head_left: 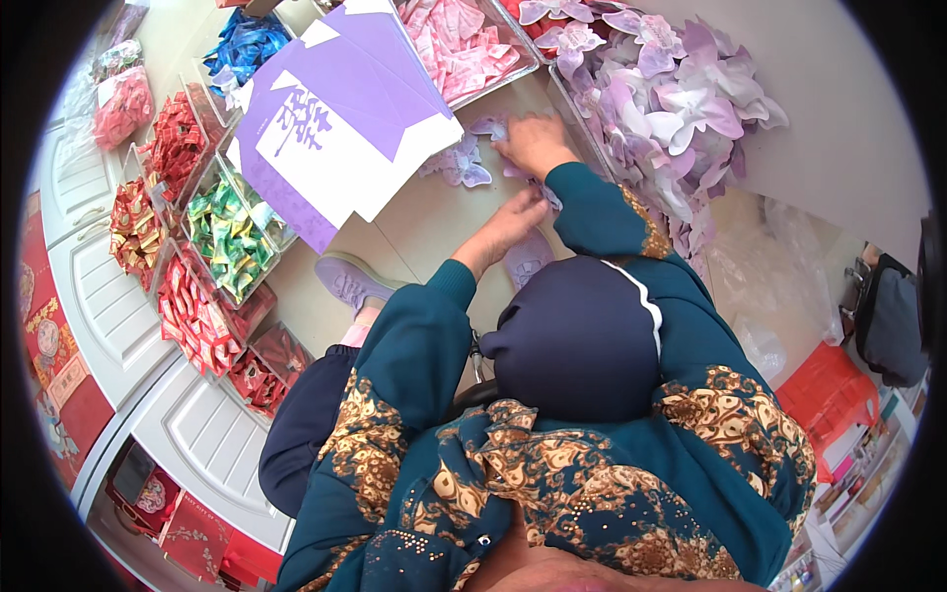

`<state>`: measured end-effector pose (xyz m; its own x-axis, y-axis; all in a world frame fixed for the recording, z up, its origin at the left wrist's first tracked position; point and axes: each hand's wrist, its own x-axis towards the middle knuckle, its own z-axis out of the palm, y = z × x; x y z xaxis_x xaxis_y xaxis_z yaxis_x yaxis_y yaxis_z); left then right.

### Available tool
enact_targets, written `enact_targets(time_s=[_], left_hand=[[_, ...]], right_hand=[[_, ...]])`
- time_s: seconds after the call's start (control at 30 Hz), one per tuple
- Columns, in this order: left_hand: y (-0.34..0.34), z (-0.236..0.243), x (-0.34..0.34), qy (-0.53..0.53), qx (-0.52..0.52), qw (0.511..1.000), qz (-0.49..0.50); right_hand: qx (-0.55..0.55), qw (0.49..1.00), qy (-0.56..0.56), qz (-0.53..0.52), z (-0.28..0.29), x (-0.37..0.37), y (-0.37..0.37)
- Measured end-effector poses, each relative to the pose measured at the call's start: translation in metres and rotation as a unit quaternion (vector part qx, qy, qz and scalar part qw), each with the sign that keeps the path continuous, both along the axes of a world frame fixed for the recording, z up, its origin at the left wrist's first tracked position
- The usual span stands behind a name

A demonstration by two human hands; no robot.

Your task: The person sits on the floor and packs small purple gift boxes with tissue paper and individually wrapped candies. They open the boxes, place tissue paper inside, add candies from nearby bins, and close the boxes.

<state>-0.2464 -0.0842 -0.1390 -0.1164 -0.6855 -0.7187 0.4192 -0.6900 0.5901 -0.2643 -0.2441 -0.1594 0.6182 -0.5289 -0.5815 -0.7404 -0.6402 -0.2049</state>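
Observation:
My right hand (540,145) is bent downward, its fingers closed around a lilac butterfly-shaped fabric piece, little of which shows. My left hand (505,232) meets it from below; its fingertips are pressed together at the lilac edge between the hands. Another lilac butterfly (461,163) lies just left of my right hand, close to the purple cartons. A smaller lilac wing (488,126) shows beside my right fingertips. To the right, a big heap of lilac and white butterflies (691,109) spills over its clear bin.
Flat purple-and-white cartons (345,118) lie at upper left. Clear bins hold pink packets (454,44), blue packets (247,44), green packets (232,232) and red packets (197,316). My lilac shoe (347,281) is on the tiled floor. A red bag (829,395) lies at right.

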Motion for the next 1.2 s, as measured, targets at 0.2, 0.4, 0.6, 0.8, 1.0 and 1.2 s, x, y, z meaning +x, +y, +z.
enact_targets(time_s=[0.2, 0.4, 0.6, 0.8, 1.0, 1.2], left_hand=[[0.047, 0.017, 0.013, -0.068, -0.030, 0.994, -0.080], [0.101, 0.025, 0.040, -0.175, 0.024, 0.982, -0.063], [0.149, 0.022, 0.047, -0.188, -0.023, 0.981, -0.044], [0.171, 0.026, 0.033, -0.040, 0.123, 0.986, 0.106], [0.179, 0.027, 0.046, -0.035, 0.127, 0.984, 0.119], [0.189, 0.011, 0.052, -0.039, 0.127, 0.982, 0.134]], right_hand=[[-0.079, 0.955, -0.156, 0.239, -0.005, 0.040, 0.051], [-0.088, 0.965, -0.113, 0.221, -0.018, 0.015, 0.038], [-0.055, 0.988, -0.073, 0.124, -0.013, -0.063, 0.044], [-0.092, 0.987, -0.107, 0.080, -0.029, -0.124, 0.070], [-0.063, 0.986, -0.108, 0.108, -0.026, -0.206, 0.087], [-0.122, 0.980, -0.097, 0.121, -0.025, -0.284, 0.076]])
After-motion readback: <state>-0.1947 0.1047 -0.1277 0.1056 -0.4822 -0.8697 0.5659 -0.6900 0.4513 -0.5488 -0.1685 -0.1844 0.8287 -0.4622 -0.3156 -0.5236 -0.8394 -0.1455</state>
